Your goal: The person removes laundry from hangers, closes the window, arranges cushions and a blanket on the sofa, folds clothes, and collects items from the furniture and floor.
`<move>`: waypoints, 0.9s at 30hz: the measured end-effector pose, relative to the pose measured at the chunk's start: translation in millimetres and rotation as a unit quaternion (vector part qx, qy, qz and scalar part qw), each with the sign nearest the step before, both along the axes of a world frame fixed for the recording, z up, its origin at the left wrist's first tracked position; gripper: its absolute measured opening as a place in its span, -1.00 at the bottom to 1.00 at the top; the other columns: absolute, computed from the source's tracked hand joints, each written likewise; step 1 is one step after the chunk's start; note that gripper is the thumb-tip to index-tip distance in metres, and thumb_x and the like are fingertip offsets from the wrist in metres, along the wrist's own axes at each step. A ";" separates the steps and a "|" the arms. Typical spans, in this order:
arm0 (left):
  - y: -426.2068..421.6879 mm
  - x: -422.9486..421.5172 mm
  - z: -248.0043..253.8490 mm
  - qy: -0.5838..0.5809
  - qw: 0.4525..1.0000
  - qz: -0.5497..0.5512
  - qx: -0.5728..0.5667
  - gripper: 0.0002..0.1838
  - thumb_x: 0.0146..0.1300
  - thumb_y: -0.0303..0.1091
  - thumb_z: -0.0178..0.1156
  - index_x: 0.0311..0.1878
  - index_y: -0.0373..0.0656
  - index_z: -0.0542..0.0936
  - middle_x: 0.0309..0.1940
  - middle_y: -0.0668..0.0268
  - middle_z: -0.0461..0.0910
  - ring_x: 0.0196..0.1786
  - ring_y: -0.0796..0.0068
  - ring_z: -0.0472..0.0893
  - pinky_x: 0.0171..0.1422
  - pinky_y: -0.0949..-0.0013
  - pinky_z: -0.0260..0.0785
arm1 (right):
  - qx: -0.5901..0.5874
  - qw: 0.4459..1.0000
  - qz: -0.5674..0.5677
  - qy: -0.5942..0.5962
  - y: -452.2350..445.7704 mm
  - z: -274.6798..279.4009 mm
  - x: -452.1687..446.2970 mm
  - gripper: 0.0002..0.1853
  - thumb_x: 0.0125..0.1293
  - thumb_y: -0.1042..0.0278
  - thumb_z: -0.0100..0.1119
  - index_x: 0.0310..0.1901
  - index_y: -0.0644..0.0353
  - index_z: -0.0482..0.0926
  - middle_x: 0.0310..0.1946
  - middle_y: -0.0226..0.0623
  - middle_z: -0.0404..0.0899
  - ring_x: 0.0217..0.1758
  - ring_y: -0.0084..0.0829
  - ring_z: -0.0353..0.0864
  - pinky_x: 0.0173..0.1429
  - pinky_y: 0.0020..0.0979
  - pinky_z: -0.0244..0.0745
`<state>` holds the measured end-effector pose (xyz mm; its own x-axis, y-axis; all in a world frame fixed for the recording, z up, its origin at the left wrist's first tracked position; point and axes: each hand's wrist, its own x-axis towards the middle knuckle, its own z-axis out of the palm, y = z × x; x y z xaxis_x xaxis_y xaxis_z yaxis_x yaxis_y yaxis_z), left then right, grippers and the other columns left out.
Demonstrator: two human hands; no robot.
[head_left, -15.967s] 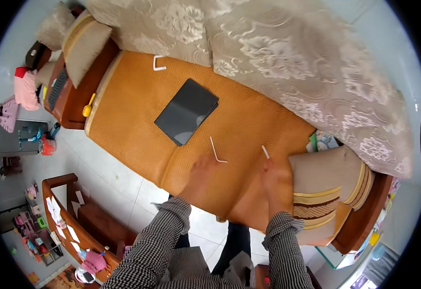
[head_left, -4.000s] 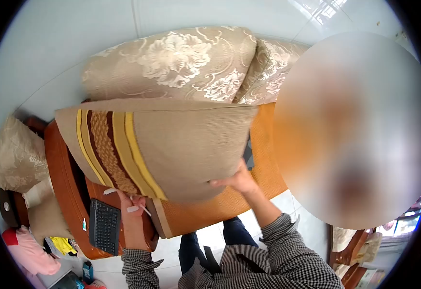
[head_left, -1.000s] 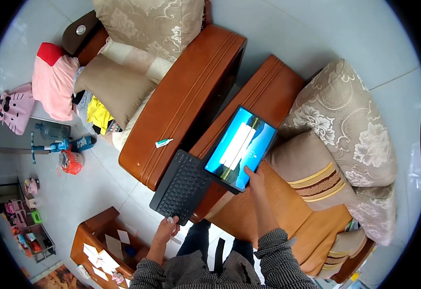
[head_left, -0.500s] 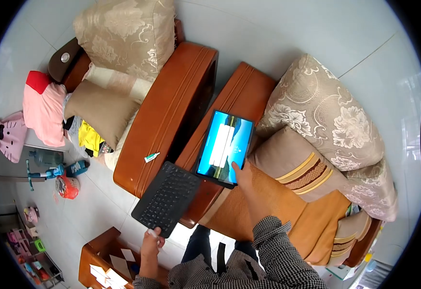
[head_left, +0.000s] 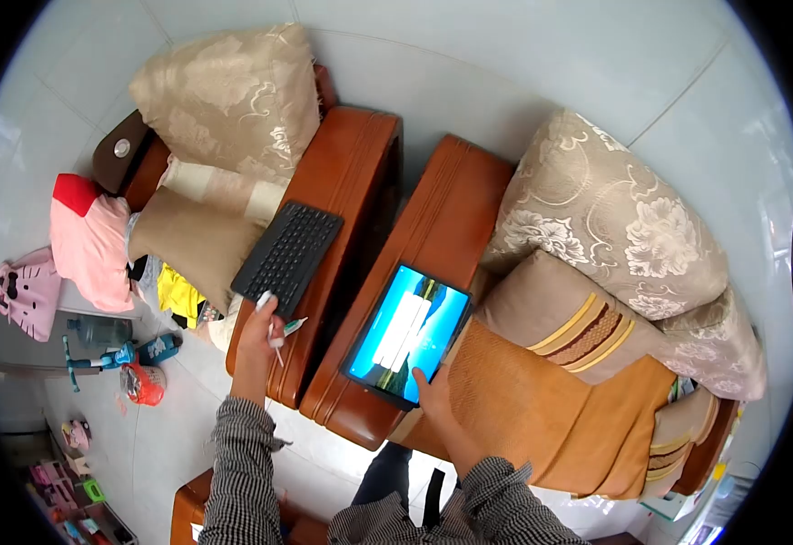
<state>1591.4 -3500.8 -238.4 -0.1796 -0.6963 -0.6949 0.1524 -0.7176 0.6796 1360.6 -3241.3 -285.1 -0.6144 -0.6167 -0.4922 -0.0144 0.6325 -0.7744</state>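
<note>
Keyboard [head_left: 289, 259]: thin, black, keys facing up, slanting over the armchair's brown armrest [head_left: 360, 136]; near edge gripped by the left hand [head_left: 260, 327]; contact with the armrest unclear.
Tablet [head_left: 410, 334]: dark-edged, screen lit blue with a white panel, facing up, slanted over the sofa's brown armrest [head_left: 442, 200]; right hand [head_left: 434, 395] grips its lower right edge.
White pieces [head_left: 276, 343]: slim, within the left hand, partly hidden.

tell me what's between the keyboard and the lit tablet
In the head view, from keyboard to tablet there's a strip of one brown armrest, a dark gap, then a strip of the second brown armrest.
</note>
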 end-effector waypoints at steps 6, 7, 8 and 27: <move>-6.2 -7.7 -1.5 -0.179 0.983 -0.007 -0.037 -0.73 -0.01 -0.17 0.28 -0.31 -0.12 0.53 -0.65 0.35 0.47 -0.62 0.56 0.40 -0.54 0.44 0.23 | -0.068 0.997 0.010 -0.017 -1.0 -24.0 -10.2 -0.52 0.12 0.26 0.17 -0.04 0.41 0.28 -0.12 0.10 0.39 -0.08 -0.08 0.45 0.00 -0.21 0.32; -8.9 -3.7 -8.1 -0.190 0.982 0.011 -0.016 -0.75 0.00 -0.19 0.27 -0.36 -0.15 0.53 -0.65 0.32 0.47 -0.65 0.54 0.40 -0.58 0.43 0.23 | -0.057 0.998 0.025 -0.002 -1.3 -13.5 -12.4 -0.53 0.14 0.26 0.16 -0.03 0.40 0.27 -0.13 0.08 0.38 -0.10 -0.09 0.46 0.00 -0.22 0.32; -7.9 -1.9 -6.6 -0.209 0.977 -0.001 -0.034 -0.77 0.07 -0.20 0.22 -0.46 -0.18 0.52 -0.70 0.32 0.45 -0.66 0.56 0.43 -0.64 0.43 0.23 | -0.042 0.998 0.022 -0.029 -1.6 -14.5 -14.6 -0.52 0.15 0.25 0.14 -0.01 0.38 0.23 -0.13 0.07 0.38 -0.12 -0.09 0.47 -0.05 -0.20 0.37; 341.5 160.5 21.2 -0.092 0.915 0.367 0.138 -0.82 0.03 -0.34 0.22 -0.49 -0.22 0.45 -0.79 0.29 0.29 -0.69 0.39 0.35 -0.61 0.28 0.35 | 0.007 0.996 -0.064 -0.069 13.7 6.2 -21.4 -0.59 0.18 0.20 0.10 -0.04 0.29 0.31 -0.47 -0.28 0.40 -0.65 -0.51 0.34 -0.68 -0.41 0.29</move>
<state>1752.0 -3159.3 -217.3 0.4040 -0.3751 -0.8343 0.5644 -0.6156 0.5501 1339.3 -3227.6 -278.9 -0.6136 -0.5303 -0.5850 0.1723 0.6332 -0.7546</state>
